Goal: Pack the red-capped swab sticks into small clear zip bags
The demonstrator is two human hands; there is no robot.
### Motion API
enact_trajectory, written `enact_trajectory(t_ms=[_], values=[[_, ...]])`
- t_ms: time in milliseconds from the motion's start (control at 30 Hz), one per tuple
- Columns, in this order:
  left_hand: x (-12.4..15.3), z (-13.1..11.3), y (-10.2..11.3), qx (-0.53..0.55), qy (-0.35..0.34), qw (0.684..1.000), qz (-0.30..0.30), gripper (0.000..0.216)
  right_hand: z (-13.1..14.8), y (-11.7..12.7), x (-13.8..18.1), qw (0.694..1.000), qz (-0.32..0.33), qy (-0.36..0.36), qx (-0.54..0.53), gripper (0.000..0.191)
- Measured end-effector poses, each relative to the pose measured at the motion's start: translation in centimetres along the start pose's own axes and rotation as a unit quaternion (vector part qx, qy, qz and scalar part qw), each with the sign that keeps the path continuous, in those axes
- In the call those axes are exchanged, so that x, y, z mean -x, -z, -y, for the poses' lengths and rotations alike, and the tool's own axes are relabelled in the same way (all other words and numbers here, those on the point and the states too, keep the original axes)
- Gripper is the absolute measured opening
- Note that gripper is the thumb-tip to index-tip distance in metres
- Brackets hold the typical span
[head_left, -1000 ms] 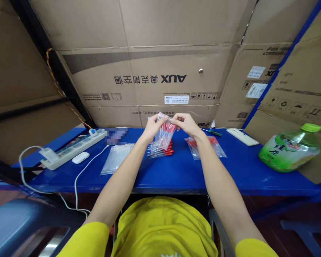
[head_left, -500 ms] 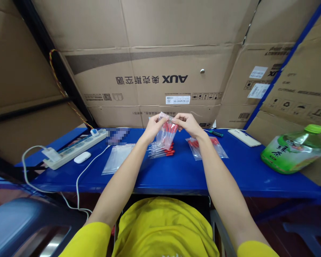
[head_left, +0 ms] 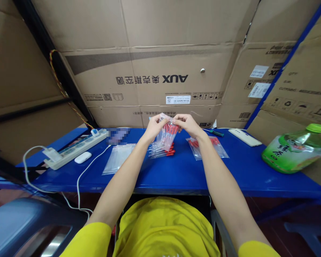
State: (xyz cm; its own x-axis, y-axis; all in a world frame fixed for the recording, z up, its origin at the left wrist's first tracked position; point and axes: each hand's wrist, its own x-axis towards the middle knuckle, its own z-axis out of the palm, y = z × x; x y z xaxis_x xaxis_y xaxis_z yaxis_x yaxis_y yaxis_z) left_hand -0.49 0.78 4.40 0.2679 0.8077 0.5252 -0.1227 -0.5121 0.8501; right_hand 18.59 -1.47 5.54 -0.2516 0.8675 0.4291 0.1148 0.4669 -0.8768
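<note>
A blue table (head_left: 173, 178) holds a green bottle (head_left: 291, 153) on the right. Over the table, the left hand (head_left: 153, 129) and right hand (head_left: 189, 125) pinch the top of a clear bag (head_left: 165, 139) in their fingers. A pile of tools (head_left: 161, 153) lies near. Red handles (head_left: 172, 128) show inside the bag.

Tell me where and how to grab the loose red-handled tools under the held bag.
Best by the red handles, probably from the right: these thicker ends point right, the thin shafts point left, and the held bag partly overlaps them in view.
</note>
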Motion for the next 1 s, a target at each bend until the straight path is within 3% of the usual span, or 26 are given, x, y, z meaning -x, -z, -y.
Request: enact_trajectory(t_ms=[1000], values=[[-0.02, 0.16, -0.02, 0.006, 0.003, 1.000, 0.005, 0.031, -0.05, 0.07, 0.08, 1.000, -0.001, 0.018, 0.019, 0.051]])
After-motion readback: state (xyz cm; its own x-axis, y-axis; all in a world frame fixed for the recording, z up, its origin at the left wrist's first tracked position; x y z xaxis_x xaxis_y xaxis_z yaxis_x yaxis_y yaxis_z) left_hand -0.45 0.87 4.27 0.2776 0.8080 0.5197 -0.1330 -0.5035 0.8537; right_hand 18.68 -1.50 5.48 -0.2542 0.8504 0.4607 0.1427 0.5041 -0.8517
